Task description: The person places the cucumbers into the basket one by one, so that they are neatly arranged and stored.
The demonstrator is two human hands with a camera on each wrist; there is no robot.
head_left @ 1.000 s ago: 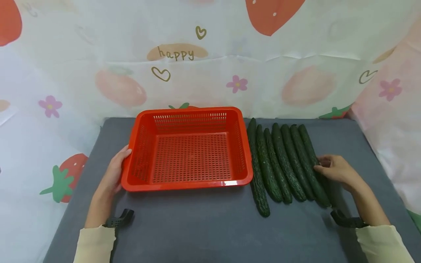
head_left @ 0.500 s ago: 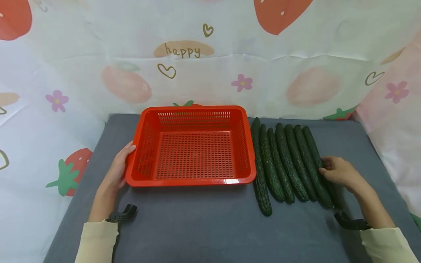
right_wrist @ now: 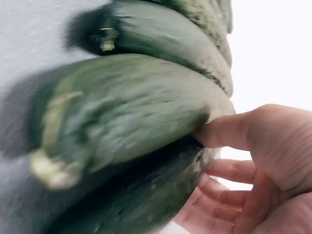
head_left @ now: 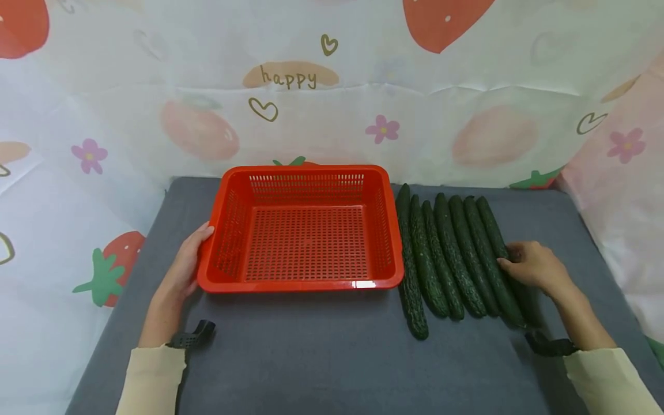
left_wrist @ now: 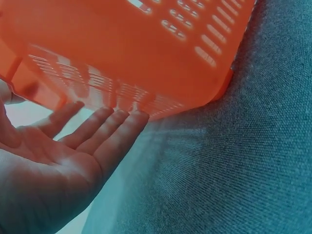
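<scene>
A red plastic basket [head_left: 306, 285] with slotted walls stands on the grey cloth, with nothing in it. At its left side my left hand [head_left: 183, 262] holds it, thumb over the rim; in the left wrist view the fingertips [left_wrist: 139, 117] touch the outer wall. To the basket's right, several dark green cucumbers [head_left: 451, 259] lie side by side in a row. My right hand [head_left: 536, 268] holds the rightmost cucumber [head_left: 490, 222] between thumb and fingers, and its thumb tip also meets the neighbouring cucumber [right_wrist: 126, 107]. The hand partly covers the held cucumber.
A grey cloth [head_left: 311, 357] covers the table, which reaches back to a white curtain [head_left: 332, 132] printed with strawberries and flowers. Each wrist wears a black camera mount [head_left: 192, 334]. The leftmost cucumber [head_left: 412, 288] lies close against the basket's right rim.
The head view has shifted slightly, so the whole scene sits a little further right in it. Both hands, the basket and the cucumbers keep nearly the same places relative to each other.
</scene>
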